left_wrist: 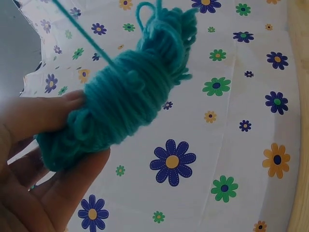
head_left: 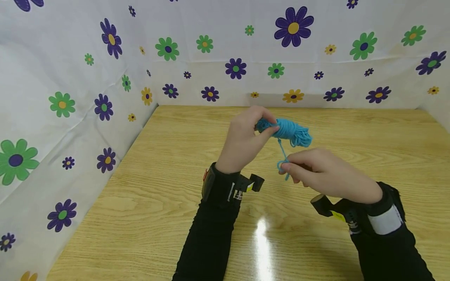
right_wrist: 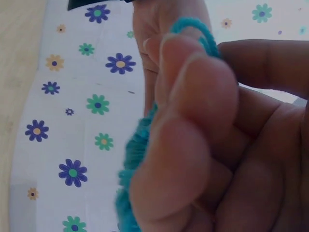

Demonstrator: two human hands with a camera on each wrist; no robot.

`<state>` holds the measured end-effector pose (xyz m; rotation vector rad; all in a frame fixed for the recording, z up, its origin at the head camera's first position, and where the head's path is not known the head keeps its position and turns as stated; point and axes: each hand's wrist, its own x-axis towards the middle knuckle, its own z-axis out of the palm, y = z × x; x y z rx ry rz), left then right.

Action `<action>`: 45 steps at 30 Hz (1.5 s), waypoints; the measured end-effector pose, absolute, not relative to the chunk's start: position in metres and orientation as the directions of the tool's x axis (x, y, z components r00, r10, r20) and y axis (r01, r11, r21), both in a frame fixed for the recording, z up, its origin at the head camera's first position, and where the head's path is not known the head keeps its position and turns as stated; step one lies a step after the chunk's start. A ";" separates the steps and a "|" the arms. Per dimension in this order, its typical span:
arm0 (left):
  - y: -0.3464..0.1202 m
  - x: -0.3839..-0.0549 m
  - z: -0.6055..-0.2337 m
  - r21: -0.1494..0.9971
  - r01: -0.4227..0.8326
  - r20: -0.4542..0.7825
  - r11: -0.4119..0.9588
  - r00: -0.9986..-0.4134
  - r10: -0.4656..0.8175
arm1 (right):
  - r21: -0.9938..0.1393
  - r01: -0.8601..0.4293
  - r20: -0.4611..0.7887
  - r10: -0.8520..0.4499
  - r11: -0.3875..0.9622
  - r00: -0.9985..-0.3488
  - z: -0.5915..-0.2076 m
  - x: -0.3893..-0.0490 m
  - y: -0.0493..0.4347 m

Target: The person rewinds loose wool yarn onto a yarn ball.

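A wound bundle of blue yarn (head_left: 289,129) is held above the wooden table, its middle wrapped crosswise and loose loops showing at its end. My left hand (head_left: 244,136) grips one end of it between thumb and fingers; in the left wrist view the wrapped yarn (left_wrist: 128,94) leans up and to the right. A single strand runs down from the bundle to my right hand (head_left: 321,171), which pinches it near a small loop (head_left: 280,165). In the right wrist view, curled fingers (right_wrist: 169,164) hide much of the bundle, and the loop (right_wrist: 195,24) shows above them.
A light wooden table (head_left: 158,218) lies under both hands. White cloth (head_left: 218,47) with purple, green and orange flowers hangs behind the table and along its left side. Dark cameras are strapped to both wrists.
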<state>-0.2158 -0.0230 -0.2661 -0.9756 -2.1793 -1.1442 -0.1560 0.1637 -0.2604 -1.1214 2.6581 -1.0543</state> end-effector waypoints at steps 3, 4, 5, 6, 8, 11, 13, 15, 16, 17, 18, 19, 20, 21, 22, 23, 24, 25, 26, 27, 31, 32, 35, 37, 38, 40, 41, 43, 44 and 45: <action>-0.023 -0.215 -0.266 0.489 0.767 0.650 0.416 -0.638 0.413 | -0.601 -0.642 0.272 -0.633 0.476 -0.725 -0.260 -0.155 0.167; -0.023 -0.215 -0.265 0.490 0.762 0.635 0.424 -0.645 0.426 | -0.600 -0.649 0.294 -0.626 0.467 -0.722 -0.260 -0.154 0.168; -0.023 -0.215 -0.265 0.494 0.756 0.618 0.430 -0.652 0.438 | -0.599 -0.652 0.312 -0.616 0.464 -0.724 -0.259 -0.154 0.169; -0.023 -0.215 -0.265 0.496 0.752 0.603 0.434 -0.658 0.451 | -0.599 -0.655 0.329 -0.605 0.460 -0.725 -0.259 -0.154 0.171; -0.023 -0.215 -0.265 0.509 0.740 0.567 0.441 -0.673 0.475 | -0.599 -0.654 0.355 -0.578 0.463 -0.735 -0.258 -0.154 0.173; -0.023 -0.214 -0.266 0.540 0.721 0.516 0.434 -0.691 0.506 | -0.592 -0.655 0.399 -0.534 0.471 -0.745 -0.257 -0.154 0.177; -0.022 -0.213 -0.265 0.560 0.710 0.486 0.427 -0.699 0.525 | -0.581 -0.656 0.433 -0.500 0.481 -0.750 -0.256 -0.155 0.179; -0.022 -0.212 -0.265 0.592 0.691 0.448 0.415 -0.710 0.543 | -0.576 -0.652 0.460 -0.464 0.493 -0.757 -0.256 -0.155 0.181; -0.022 -0.211 -0.264 0.608 0.682 0.430 0.407 -0.714 0.552 | -0.575 -0.648 0.471 -0.445 0.501 -0.762 -0.256 -0.156 0.182; -0.022 -0.211 -0.264 0.625 0.671 0.410 0.400 -0.717 0.563 | -0.576 -0.644 0.482 -0.428 0.503 -0.765 -0.256 -0.156 0.183; -0.022 -0.210 -0.263 0.639 0.660 0.390 0.395 -0.721 0.573 | -0.577 -0.640 0.490 -0.411 0.507 -0.768 -0.256 -0.157 0.184; -0.022 -0.210 -0.263 0.653 0.649 0.370 0.390 -0.723 0.583 | -0.581 -0.635 0.497 -0.396 0.509 -0.772 -0.256 -0.157 0.185; -0.023 -0.210 -0.262 0.668 0.639 0.352 0.382 -0.723 0.594 | -0.581 -0.632 0.505 -0.382 0.513 -0.774 -0.257 -0.158 0.186; -0.023 -0.210 -0.262 0.681 0.629 0.335 0.374 -0.722 0.605 | -0.585 -0.628 0.511 -0.368 0.513 -0.777 -0.257 -0.159 0.186; -0.023 -0.210 -0.262 0.692 0.624 0.322 0.364 -0.717 0.618 | -0.589 -0.624 0.516 -0.356 0.513 -0.779 -0.257 -0.159 0.187; -0.023 -0.210 -0.262 0.706 0.615 0.309 0.351 -0.713 0.629 | -0.593 -0.621 0.520 -0.345 0.513 -0.782 -0.257 -0.160 0.188; -0.023 -0.209 -0.262 0.720 0.608 0.299 0.335 -0.708 0.640 | -0.596 -0.615 0.522 -0.334 0.516 -0.785 -0.258 -0.161 0.188; -0.024 -0.209 -0.262 0.735 0.599 0.290 0.317 -0.701 0.652 | -0.599 -0.609 0.521 -0.325 0.519 -0.789 -0.258 -0.162 0.189; -0.024 -0.209 -0.262 0.750 0.591 0.283 0.297 -0.693 0.663 | -0.602 -0.604 0.519 -0.319 0.522 -0.793 -0.259 -0.164 0.190; -0.024 -0.209 -0.262 0.765 0.582 0.279 0.276 -0.685 0.673 | -0.606 -0.598 0.515 -0.314 0.525 -0.798 -0.259 -0.165 0.191; -0.026 -0.208 -0.262 0.806 0.561 0.287 0.188 -0.649 0.705 | -0.631 -0.579 0.489 -0.313 0.516 -0.814 -0.262 -0.170 0.195; -0.026 -0.208 -0.261 0.813 0.557 0.292 0.168 -0.641 0.710 | -0.640 -0.576 0.484 -0.317 0.508 -0.816 -0.263 -0.172 0.196; -0.028 -0.209 -0.261 0.824 0.553 0.312 0.123 -0.624 0.716 | -0.670 -0.564 0.459 -0.328 0.482 -0.826 -0.265 -0.177 0.199; -0.029 -0.209 -0.261 0.824 0.557 0.331 0.102 -0.620 0.712 | -0.692 -0.555 0.442 -0.338 0.462 -0.831 -0.267 -0.181 0.201; -0.029 -0.210 -0.261 0.825 0.558 0.342 0.092 -0.621 0.705 | -0.702 -0.551 0.434 -0.343 0.452 -0.833 -0.268 -0.182 0.202; -0.030 -0.210 -0.262 0.829 0.554 0.360 0.077 -0.633 0.685 | -0.726 -0.545 0.420 -0.357 0.419 -0.834 -0.270 -0.186 0.203; -0.030 -0.210 -0.262 0.837 0.544 0.366 0.067 -0.646 0.670 | -0.744 -0.539 0.411 -0.366 0.395 -0.835 -0.272 -0.188 0.203; -0.030 -0.210 -0.262 0.852 0.521 0.377 0.047 -0.675 0.634 | -0.773 -0.533 0.403 -0.382 0.345 -0.832 -0.274 -0.191 0.202; -0.030 -0.209 -0.262 0.862 0.505 0.379 0.038 -0.693 0.613 | -0.789 -0.528 0.399 -0.390 0.315 -0.830 -0.276 -0.193 0.202; -0.030 -0.209 -0.262 0.870 0.492 0.383 0.028 -0.710 0.591 | -0.804 -0.524 0.398 -0.399 0.282 -0.826 -0.278 -0.195 0.202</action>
